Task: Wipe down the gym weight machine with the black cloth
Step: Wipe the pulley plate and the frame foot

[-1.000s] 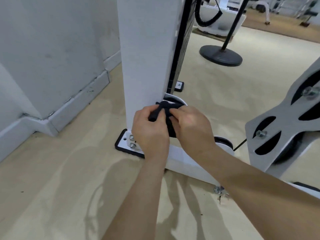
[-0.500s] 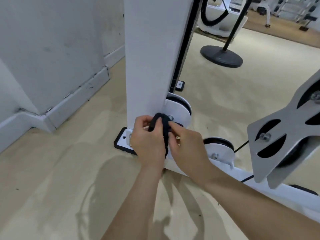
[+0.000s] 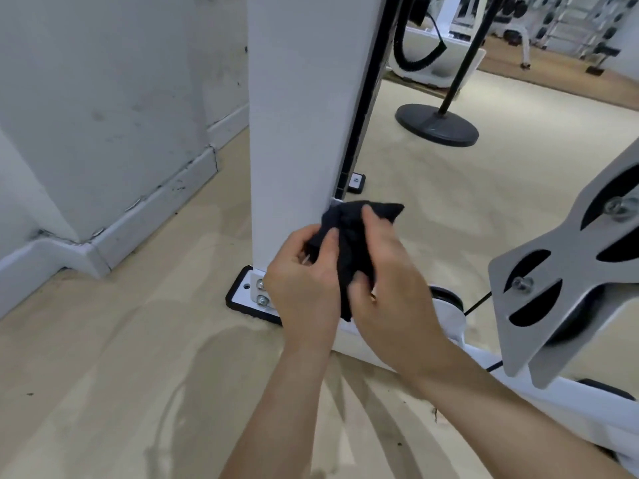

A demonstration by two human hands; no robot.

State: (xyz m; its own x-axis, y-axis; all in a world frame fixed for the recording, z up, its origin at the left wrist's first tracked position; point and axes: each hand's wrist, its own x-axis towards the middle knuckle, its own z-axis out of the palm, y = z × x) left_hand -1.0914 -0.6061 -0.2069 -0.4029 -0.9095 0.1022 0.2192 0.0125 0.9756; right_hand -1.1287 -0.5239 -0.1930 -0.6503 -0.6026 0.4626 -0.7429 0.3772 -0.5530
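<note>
My left hand (image 3: pixel 304 281) and my right hand (image 3: pixel 390 281) both gripping the bunched black cloth (image 3: pixel 349 243) between them, held low beside the weight machine's white upright (image 3: pixel 301 133), above its bolted foot plate (image 3: pixel 245 293) on the floor

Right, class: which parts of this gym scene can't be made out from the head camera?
- Pulley behind the black cloth: hidden by both hands, left hand and right hand.
- White upright: top cut off by the frame edge.
- Far weight racks: too small and blurred.
</note>
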